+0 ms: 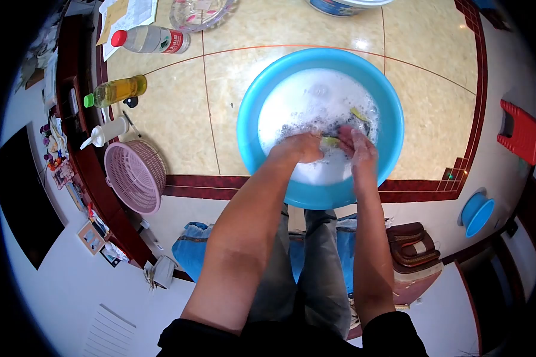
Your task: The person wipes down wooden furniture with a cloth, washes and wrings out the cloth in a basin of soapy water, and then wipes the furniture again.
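Note:
A large blue basin [394, 119] holds white, foamy water [292, 104]. Both of my hands are inside it, low over the foam. My left hand [305, 147] has its fingers bent down around something dark and yellow-green [329, 141], mostly covered by suds. Just to the right, my right hand [358, 149] is wet and foamy, with its fingers apart beside the same item. Another yellow-green piece [358, 113] shows above the foam near the basin's right side, next to a dark patch.
On the left stand a pink basket [136, 175], a white pump bottle [108, 131], a bottle of yellow liquid [119, 90] and a red-capped bottle [155, 40]. A clear dish [199, 13] lies behind. A red stool [521, 132] and small blue basin [477, 214] are at right.

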`<control>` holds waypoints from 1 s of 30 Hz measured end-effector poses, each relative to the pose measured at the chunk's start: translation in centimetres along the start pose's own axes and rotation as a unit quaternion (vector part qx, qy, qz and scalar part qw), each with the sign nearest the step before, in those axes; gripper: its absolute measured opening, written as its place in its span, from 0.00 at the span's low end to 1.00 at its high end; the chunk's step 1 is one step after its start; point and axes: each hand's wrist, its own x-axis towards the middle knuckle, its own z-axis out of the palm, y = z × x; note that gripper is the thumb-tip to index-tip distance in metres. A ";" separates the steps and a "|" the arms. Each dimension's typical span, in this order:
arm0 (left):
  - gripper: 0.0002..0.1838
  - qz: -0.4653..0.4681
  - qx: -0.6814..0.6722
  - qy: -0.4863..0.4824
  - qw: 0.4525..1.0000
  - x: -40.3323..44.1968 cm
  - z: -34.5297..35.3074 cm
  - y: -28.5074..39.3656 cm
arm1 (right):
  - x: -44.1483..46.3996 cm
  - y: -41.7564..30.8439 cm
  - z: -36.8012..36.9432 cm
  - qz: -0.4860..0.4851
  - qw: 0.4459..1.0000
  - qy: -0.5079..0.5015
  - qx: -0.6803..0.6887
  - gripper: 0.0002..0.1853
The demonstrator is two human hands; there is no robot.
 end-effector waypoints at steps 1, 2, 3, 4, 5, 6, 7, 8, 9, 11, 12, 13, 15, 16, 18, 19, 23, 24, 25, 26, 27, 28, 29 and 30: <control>0.33 0.000 -0.005 -0.013 1.000 -0.2 -0.3 0.0 | 0.7 0.7 -0.4 -0.010 1.000 0.020 0.013 0.22; 0.33 -0.001 -0.011 -0.025 1.000 -0.3 -0.5 0.2 | 1.6 1.5 -0.9 -0.020 0.999 0.040 0.025 0.21; 0.33 -0.005 0.003 -0.037 0.999 -0.3 -0.6 0.2 | 1.7 1.2 -0.7 -0.030 0.997 0.061 0.038 0.20; 0.33 -0.010 0.017 -0.049 0.999 -0.3 -0.7 0.3 | 1.6 1.0 -0.5 -0.016 0.998 0.066 0.015 0.20; 0.32 -0.014 0.031 -0.060 0.998 -0.3 -0.8 0.4 | 1.4 0.8 -0.1 -0.002 0.997 0.072 -0.008 0.20; 0.31 -0.023 0.026 -0.070 0.997 -0.4 -1.0 0.6 | 1.1 0.3 0.4 0.013 0.996 0.077 -0.031 0.20; 0.30 -0.032 0.022 -0.079 0.996 -0.5 -1.2 0.8 | 1.1 0.8 0.4 -0.002 0.999 0.039 -0.020 0.19; 0.29 -0.041 0.018 -0.088 0.995 -0.6 -1.5 1.0 | 1.1 1.8 0.4 -0.018 1.000 0.001 -0.009 0.19; 0.29 -0.041 0.010 -0.055 0.998 -0.4 -0.9 0.8 | 1.3 3.0 0.3 -0.034 0.999 -0.038 0.003 0.19; 0.27 -0.042 -0.007 0.011 0.999 0.0 0.8 -0.3 | 1.2 3.5 0.8 -0.036 0.992 -0.120 -0.029 0.18; 0.28 -0.004 0.016 -0.004 1.000 -0.4 0.5 -0.5 | -0.5 0.8 2.0 0.000 0.987 -0.158 -0.034 0.18; 0.28 0.034 0.039 -0.019 0.998 -0.9 0.0 -0.6 | -1.4 -0.6 2.6 0.036 0.979 -0.195 -0.039 0.18; 0.29 0.045 0.065 -0.041 0.996 -1.1 -0.8 0.0 | -1.0 0.0 2.1 0.025 0.987 -0.160 -0.004 0.17; 0.30 0.018 0.068 -0.048 0.996 -0.9 -1.1 0.6 | -0.6 0.4 1.7 0.019 0.990 -0.141 0.013 0.17; 0.34 0.026 -0.008 0.084 0.996 1.2 2.2 -0.9 | 0.5 1.4 0.4 -0.025 0.997 -0.066 -0.016 0.15; 0.35 0.015 -0.031 0.075 0.997 0.1 1.6 -0.3 | 1.0 1.7 -0.4 -0.048 0.998 -0.029 -0.030 0.15; 0.34 -0.013 -0.117 0.123 0.985 -3.9 -0.6 2.2 | 0.7 -0.2 -2.0 -0.094 0.959 0.063 -0.261 0.12; 0.33 -0.016 -0.136 0.156 0.978 -4.6 -0.6 2.6 | 0.9 0.2 -2.0 -0.165 0.927 0.075 -0.328 0.11; 0.32 0.030 -0.165 0.251 0.953 -4.7 0.0 2.7 | 1.3 1.3 -1.7 -0.234 0.886 0.086 -0.392 0.11; 0.30 0.076 -0.192 0.342 0.917 -4.3 1.0 2.7 | 1.8 2.3 -1.4 -0.300 0.836 0.096 -0.450 0.11; 0.29 0.121 -0.215 0.430 0.868 -3.9 1.9 2.7 | 2.2 2.9 -1.0 -0.281 0.853 0.097 -0.428 0.10; 0.27 0.157 -0.275 0.467 0.826 -3.8 2.2 3.2 | 2.6 3.5 -0.6 -0.262 0.871 0.097 -0.405 0.10; 0.26 0.161 -0.329 0.456 0.811 -3.9 2.6 3.6 | 3.1 4.1 -0.2 -0.244 0.887 0.097 -0.381 0.09; 0.26 0.165 -0.381 0.444 0.794 -4.5 2.7 4.1 | 3.7 4.8 0.0 -0.224 0.892 0.103 -0.380 0.10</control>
